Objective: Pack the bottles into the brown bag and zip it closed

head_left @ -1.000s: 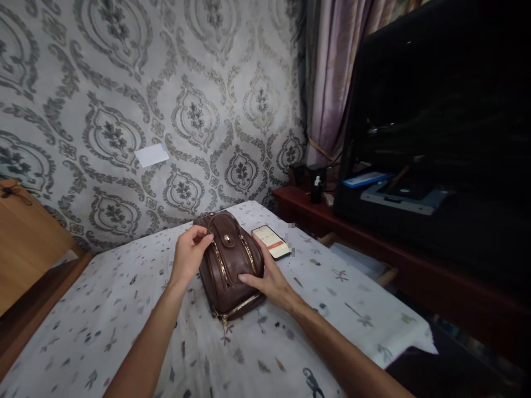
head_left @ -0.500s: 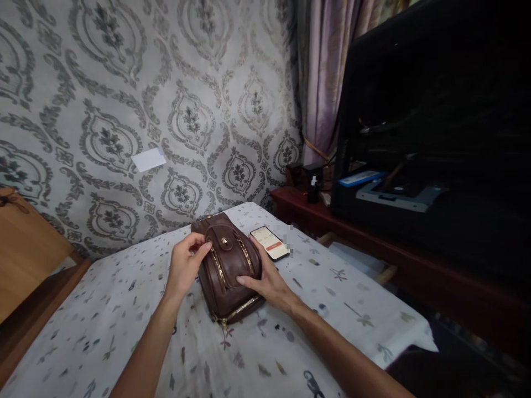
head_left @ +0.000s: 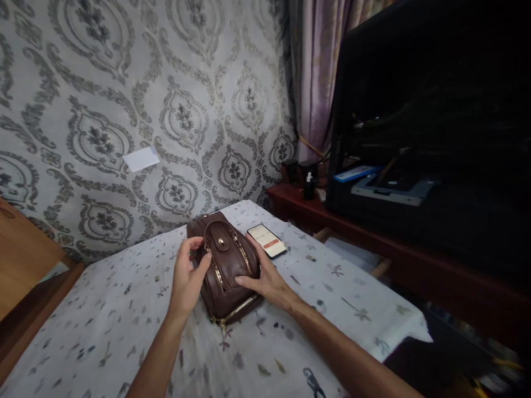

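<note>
A dark brown leather handbag (head_left: 232, 262) lies on the patterned bedspread, its gold zippers and round clasp facing up. A short handle arches over its far part. My left hand (head_left: 186, 276) is at the bag's left side, thumb and fingers apart, the thumb tip by the metal ring at the handle's near left end. My right hand (head_left: 269, 282) grips the right side, thumb resting on top and fingers down along the edge. Just beyond that hand lies a phone (head_left: 266, 241) with its screen lit.
The white printed bedspread (head_left: 332, 309) runs under everything. At right stand a dark red wooden shelf (head_left: 290, 202), a small dark bottle (head_left: 308, 187) and a large black screen (head_left: 415, 110). A partly open drawer (head_left: 352, 254) sits below the shelf. Wallpaper with a white card (head_left: 141, 158) rises behind.
My left thumb and fingers have spread from a near pinch beside the handle. The handle's arch shows more clearly. My right hand keeps its hold, and the view has shifted slightly.
</note>
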`<action>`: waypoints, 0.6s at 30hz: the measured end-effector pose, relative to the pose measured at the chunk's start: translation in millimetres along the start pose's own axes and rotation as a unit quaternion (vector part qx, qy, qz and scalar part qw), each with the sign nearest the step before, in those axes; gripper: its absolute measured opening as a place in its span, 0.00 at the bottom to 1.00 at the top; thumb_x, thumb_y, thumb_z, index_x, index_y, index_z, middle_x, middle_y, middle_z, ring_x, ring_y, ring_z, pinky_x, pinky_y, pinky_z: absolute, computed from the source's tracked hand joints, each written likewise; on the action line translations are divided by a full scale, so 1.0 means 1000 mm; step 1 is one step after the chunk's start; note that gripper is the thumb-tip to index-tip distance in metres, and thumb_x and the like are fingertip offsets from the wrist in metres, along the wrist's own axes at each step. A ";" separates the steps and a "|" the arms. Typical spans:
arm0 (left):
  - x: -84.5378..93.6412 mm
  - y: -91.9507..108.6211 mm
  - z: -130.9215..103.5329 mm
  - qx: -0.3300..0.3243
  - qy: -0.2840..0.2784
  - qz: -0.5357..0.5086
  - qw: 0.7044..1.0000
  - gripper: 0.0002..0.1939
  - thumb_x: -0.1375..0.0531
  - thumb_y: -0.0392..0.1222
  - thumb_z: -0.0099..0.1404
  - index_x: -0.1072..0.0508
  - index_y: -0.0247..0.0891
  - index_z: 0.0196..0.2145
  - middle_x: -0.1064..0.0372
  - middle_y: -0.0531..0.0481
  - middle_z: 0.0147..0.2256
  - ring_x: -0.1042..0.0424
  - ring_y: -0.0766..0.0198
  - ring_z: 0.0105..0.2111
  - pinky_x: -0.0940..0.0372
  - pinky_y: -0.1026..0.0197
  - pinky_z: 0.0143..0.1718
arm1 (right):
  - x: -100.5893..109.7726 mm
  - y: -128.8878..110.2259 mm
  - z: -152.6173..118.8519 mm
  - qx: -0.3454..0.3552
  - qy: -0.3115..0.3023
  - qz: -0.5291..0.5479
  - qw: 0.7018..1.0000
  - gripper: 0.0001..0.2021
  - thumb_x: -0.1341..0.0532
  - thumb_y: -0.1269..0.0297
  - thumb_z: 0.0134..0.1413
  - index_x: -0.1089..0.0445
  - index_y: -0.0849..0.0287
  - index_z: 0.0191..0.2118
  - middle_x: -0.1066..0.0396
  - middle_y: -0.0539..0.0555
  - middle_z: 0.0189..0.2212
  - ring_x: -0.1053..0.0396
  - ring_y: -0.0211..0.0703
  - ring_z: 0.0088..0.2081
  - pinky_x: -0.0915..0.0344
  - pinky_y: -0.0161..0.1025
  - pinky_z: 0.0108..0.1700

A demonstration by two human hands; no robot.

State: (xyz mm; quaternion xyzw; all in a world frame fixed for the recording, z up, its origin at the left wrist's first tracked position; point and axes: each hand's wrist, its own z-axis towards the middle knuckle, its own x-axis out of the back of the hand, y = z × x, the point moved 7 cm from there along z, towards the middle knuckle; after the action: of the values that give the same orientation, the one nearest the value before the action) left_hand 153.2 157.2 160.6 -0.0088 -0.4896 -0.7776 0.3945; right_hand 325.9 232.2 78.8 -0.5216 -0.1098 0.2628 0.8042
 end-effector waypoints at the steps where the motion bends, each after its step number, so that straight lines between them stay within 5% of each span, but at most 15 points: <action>1: -0.001 -0.001 0.000 0.000 0.000 0.006 1.000 0.15 0.40 0.48 0.63 0.30 0.44 0.47 0.30 0.47 0.48 0.33 0.56 0.51 0.38 0.55 0.49 | 0.000 0.000 0.000 -0.001 -0.001 0.004 1.000 0.51 0.27 0.50 0.46 0.53 0.48 0.71 0.51 0.57 0.71 0.51 0.55 0.71 0.56 0.53 0.72; 8: -0.003 0.004 -0.006 -0.037 0.007 0.031 0.999 0.15 0.43 0.45 0.67 0.33 0.43 0.51 0.32 0.46 0.50 0.33 0.56 0.52 0.38 0.54 0.51 | 0.001 0.001 0.000 -0.005 0.002 -0.012 1.000 0.52 0.27 0.49 0.45 0.53 0.49 0.72 0.51 0.57 0.71 0.53 0.56 0.71 0.57 0.54 0.72; 11: 0.000 0.014 -0.024 -0.106 0.042 0.079 0.990 0.17 0.45 0.44 0.70 0.36 0.43 0.55 0.34 0.43 0.53 0.34 0.56 0.55 0.38 0.52 0.54 | 0.002 0.000 0.000 0.000 0.002 -0.013 1.000 0.52 0.27 0.47 0.45 0.53 0.49 0.72 0.53 0.58 0.72 0.54 0.56 0.71 0.58 0.54 0.73; 14: -0.005 0.034 -0.052 -0.260 0.072 0.205 0.941 0.15 0.43 0.38 0.69 0.33 0.41 0.53 0.32 0.42 0.50 0.34 0.54 0.54 0.39 0.51 0.55 | 0.002 0.000 0.000 0.004 -0.001 -0.014 1.000 0.52 0.27 0.47 0.46 0.53 0.49 0.72 0.54 0.58 0.72 0.54 0.55 0.72 0.58 0.53 0.73; 18: -0.030 0.043 -0.086 -0.439 0.022 0.326 0.837 0.13 0.42 0.30 0.68 0.27 0.38 0.49 0.25 0.44 0.44 0.30 0.56 0.48 0.42 0.49 0.59 | 0.003 -0.001 0.000 0.009 0.002 -0.043 0.999 0.52 0.27 0.47 0.46 0.54 0.51 0.72 0.53 0.59 0.71 0.55 0.55 0.72 0.60 0.54 0.73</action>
State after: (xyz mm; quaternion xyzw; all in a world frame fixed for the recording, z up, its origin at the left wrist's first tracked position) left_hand 233.3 100.4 136.4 -0.3231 -0.0573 -0.7377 0.5901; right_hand 328.8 233.8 79.6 -0.5095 -0.1284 0.2275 0.8198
